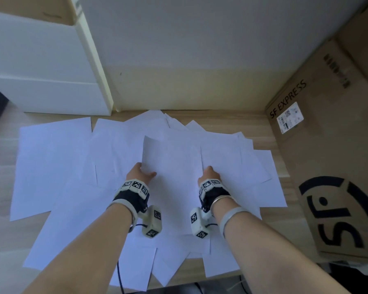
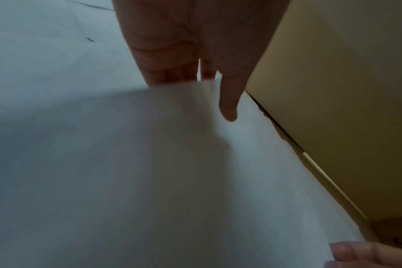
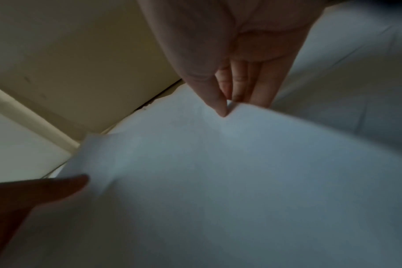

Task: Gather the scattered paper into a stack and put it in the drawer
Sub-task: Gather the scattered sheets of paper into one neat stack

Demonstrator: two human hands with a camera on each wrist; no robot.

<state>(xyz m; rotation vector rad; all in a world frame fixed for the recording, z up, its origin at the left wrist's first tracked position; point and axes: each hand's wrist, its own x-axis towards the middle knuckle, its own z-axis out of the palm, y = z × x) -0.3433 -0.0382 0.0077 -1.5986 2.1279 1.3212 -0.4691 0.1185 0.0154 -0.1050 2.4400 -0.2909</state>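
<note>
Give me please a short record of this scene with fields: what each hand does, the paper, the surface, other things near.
left hand: holds the left edge of the lifted sheet, thumb on top
right hand: pinches the right edge of the same sheet
loose paper: many white sheets, spread and overlapping, not yet stacked
surface: wooden desk
left rear: white cabinet; whether it has the drawer, cannot tell
right side: cardboard box printed SF EXPRESS
</note>
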